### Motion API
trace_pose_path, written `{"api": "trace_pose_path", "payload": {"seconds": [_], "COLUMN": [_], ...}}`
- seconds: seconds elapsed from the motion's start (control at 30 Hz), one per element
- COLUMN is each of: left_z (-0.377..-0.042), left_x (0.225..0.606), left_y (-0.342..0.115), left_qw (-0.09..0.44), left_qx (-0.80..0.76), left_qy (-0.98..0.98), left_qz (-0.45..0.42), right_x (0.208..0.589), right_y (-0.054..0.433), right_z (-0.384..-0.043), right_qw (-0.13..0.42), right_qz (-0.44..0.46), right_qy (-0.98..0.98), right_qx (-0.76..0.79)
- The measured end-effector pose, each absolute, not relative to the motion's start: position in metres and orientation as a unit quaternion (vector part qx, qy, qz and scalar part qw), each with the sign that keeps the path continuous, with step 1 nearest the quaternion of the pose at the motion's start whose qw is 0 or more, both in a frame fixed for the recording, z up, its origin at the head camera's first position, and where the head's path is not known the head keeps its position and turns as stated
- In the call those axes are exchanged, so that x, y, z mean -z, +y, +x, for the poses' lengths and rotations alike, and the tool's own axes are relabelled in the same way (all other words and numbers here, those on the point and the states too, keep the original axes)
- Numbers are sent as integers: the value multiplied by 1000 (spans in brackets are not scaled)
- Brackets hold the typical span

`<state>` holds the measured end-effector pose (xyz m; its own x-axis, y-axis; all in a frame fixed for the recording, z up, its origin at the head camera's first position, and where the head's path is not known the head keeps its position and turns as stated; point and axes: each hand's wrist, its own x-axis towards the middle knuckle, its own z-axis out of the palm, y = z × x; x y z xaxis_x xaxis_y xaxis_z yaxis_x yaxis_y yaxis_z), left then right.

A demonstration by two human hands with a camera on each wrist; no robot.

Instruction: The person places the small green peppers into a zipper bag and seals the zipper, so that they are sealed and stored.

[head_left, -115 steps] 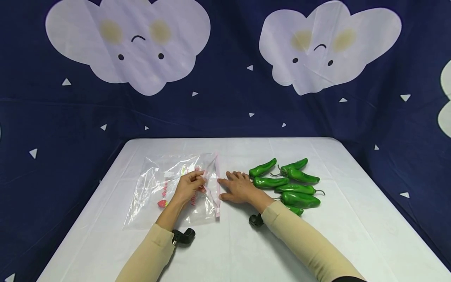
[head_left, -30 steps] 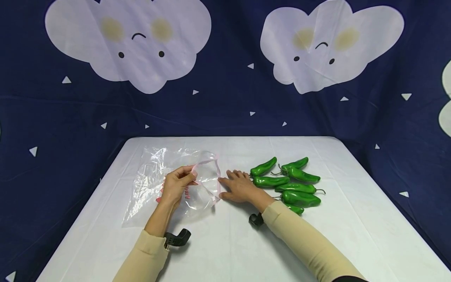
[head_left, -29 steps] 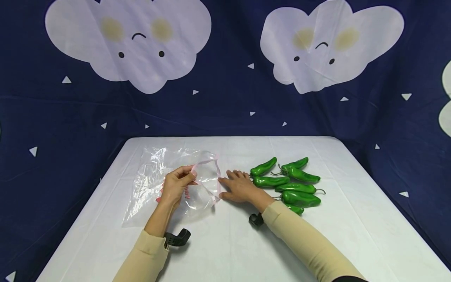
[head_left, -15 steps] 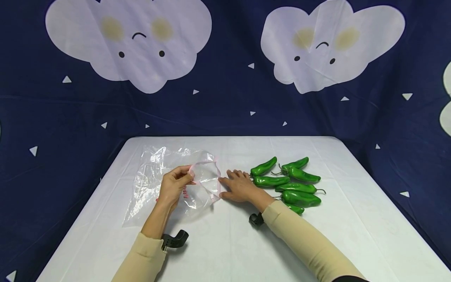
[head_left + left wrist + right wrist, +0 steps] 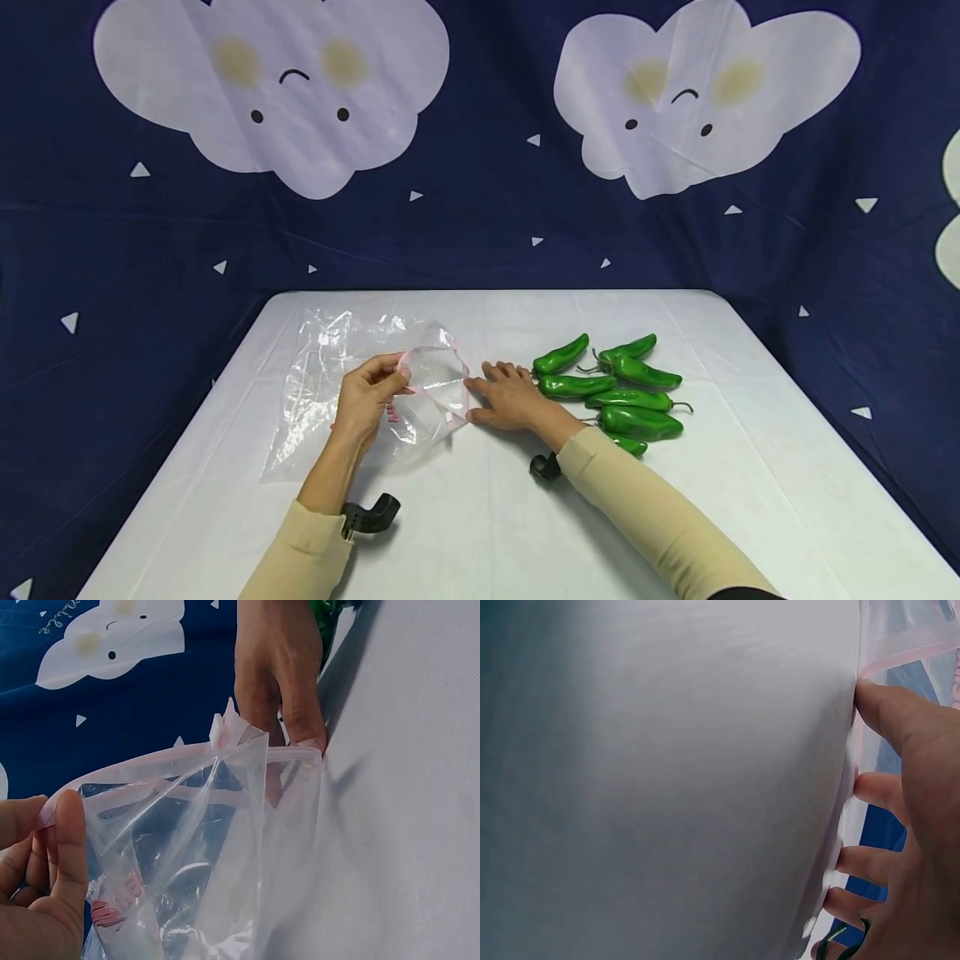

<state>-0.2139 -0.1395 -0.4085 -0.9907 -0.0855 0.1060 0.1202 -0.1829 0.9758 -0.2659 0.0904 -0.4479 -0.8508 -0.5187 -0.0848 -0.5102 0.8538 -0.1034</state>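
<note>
The clear plastic bag (image 5: pixel 318 375) lies on the white-covered surface (image 5: pixel 480 533), its mouth facing my right hand (image 5: pixel 513 400). My left hand (image 5: pixel 365 400) is over the bag, thumb and forefinger clamped on the pink rim (image 5: pixel 150 759) of its upper layer, holding it up so that the mouth gapes. A small pale tab (image 5: pixel 217 731) sticks up from the bag's mouth. My right hand is palm down just outside the mouth, fingers spread apart, the tips of thumb and forefinger touching the lower edge of the bag. Red print (image 5: pixel 392 411) shows on the bag beside my left hand.

Well to the right of the bag lie at least seven green peppers (image 5: pixel 630 400), close together, the nearest partly covered by my right sleeve (image 5: pixel 637 504). Behind the bag, past the surface's far edge, is a dark blue backdrop (image 5: pixel 480 233) with white clouds (image 5: pixel 300 150).
</note>
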Motion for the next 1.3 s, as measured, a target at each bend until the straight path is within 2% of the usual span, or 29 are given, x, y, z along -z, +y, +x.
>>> {"api": "trace_pose_path", "payload": {"seconds": [0.6, 1.3], "left_z": [-215, -222], "left_x": [410, 416], "left_y": [-137, -125], "left_qw": [50, 45], "left_qx": [752, 736], "left_qy": [-657, -675], "left_qz": [-6, 3], "right_x": [446, 444], "right_y": [88, 87], "right_z": [-267, -263], "right_qw": [57, -5], "right_qz": [-265, -281], "right_qy": [962, 960], "right_qx": [39, 19]}}
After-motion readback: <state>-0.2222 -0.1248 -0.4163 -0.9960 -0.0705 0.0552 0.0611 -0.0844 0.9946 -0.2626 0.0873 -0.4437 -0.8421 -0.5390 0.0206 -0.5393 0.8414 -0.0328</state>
